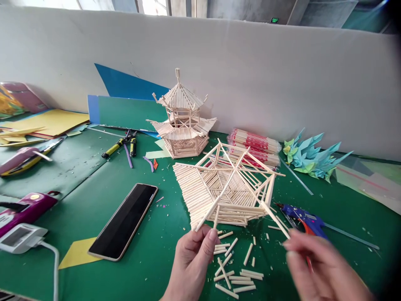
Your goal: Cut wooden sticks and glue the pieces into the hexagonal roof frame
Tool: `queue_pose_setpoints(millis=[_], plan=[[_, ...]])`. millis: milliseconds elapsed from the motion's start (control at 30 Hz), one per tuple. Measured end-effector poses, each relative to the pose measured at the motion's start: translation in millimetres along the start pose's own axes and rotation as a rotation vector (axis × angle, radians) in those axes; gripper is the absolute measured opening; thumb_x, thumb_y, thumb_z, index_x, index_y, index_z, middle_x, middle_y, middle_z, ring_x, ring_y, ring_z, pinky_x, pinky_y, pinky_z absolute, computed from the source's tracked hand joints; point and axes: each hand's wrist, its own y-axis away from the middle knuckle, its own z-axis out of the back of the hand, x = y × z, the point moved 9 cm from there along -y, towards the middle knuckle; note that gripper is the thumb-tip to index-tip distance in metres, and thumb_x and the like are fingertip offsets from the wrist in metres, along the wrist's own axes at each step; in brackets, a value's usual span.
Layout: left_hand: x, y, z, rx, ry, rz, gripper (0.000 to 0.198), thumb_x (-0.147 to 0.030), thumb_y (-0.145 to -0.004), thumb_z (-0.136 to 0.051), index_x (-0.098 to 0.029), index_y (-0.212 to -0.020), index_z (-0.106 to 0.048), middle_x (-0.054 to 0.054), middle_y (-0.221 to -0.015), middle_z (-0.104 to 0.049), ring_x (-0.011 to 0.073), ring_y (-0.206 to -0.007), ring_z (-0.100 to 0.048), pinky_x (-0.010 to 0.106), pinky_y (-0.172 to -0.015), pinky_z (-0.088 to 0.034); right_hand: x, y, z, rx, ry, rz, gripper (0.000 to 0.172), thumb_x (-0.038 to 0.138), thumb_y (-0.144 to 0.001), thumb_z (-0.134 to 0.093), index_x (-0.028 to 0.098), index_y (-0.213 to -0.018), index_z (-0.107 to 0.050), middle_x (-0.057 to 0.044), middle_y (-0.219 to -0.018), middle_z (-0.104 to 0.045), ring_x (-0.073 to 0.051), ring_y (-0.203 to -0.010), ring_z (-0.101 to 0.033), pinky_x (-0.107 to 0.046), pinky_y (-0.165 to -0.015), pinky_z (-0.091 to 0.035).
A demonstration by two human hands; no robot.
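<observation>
Lowest in view, short cut pieces of pale wooden stick (244, 288) lie scattered on the green-topped table (94, 196) between the two hands. The left hand (194, 259) has thumb and forefinger clamped on a slim pale wooden stick (216, 219) at the near edge of the six-sided pale wooden-stick framework (194, 188). The right hand (319, 259) is blurred, its fingertips at the outer end of a pale corner stick (275, 219) on that framework; whether its grip is pinched tight, I cannot tell. The framework stands on the table just beyond the hands, one side covered in close-set sticks. Left of it lies a black-screened smartphone (123, 221); to its right, a blue glue gun (305, 219). Farther back stand a two-tiered pale wooden-stick pagoda (180, 133), red-and-white wrapped stick bundles (253, 144) and spiky turquoise folded-paper shapes (316, 156), before a white panel (266, 75).
</observation>
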Motion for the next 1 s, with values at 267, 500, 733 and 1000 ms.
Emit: queue_pose_setpoints(millis=[267,500,733,1000], plan=[[-5.2,-1.3,-0.1,0.012,-0.025,-0.038,0.036,-0.041,-0.075,-0.058,-0.015,-0.051,-0.052,-0.004,-0.048,-0.041,0.0095,-0.049,-0.033,0.021,-0.047,-0.028,85.2,-34.7,-74.4,0.265,0.043,0.222,0.047,0.016,-0.082,-0.044,0.016,-0.128,-0.032,-0.012,-0.113,-0.059,-0.013,-0.059,-0.058,-0.031,-0.069,-0.054],[-8.8,-1.6,-0.4,0.02,-0.03,-0.052,0.036,-0.04,-0.075,-0.058,-0.016,-0.05,-0.052,-0.004,-0.048,-0.041,0.01,-0.05,-0.033,0.021,-0.047,-0.029,81.5,-38.6,-88.8,0.331,0.13,0.214,0.053,0.014,-0.081,-0.04,0.014,-0.132,-0.025,-0.013,-0.118,-0.058,-0.017,-0.065,-0.062,-0.037,-0.07,-0.055],[-5.7,-1.9,1.0,0.031,-0.037,-0.053,0.035,-0.04,-0.076,-0.056,-0.016,-0.051,-0.051,-0.004,-0.05,-0.04,0.01,-0.05,-0.033,0.021,-0.047,-0.028,78.2,-39.6,-93.0,0.358,0.108,0.166,0.055,0.015,-0.081,-0.042,0.018,-0.133,-0.024,-0.008,-0.113,-0.06,-0.017,-0.068,-0.061,-0.038,-0.071,-0.054],[-6.1,-2.0,1.0,0.012,-0.051,-0.061,0.034,-0.04,-0.075,-0.057,-0.015,-0.052,-0.053,-0.004,-0.049,-0.04,0.0099,-0.049,-0.033,0.021,-0.046,-0.029,79.6,-38.4,-90.9,0.346,0.096,0.185,0.056,0.015,-0.081,-0.041,0.019,-0.134,-0.023,-0.007,-0.115,-0.06,-0.015,-0.059,-0.058,-0.036,-0.071,-0.054]])
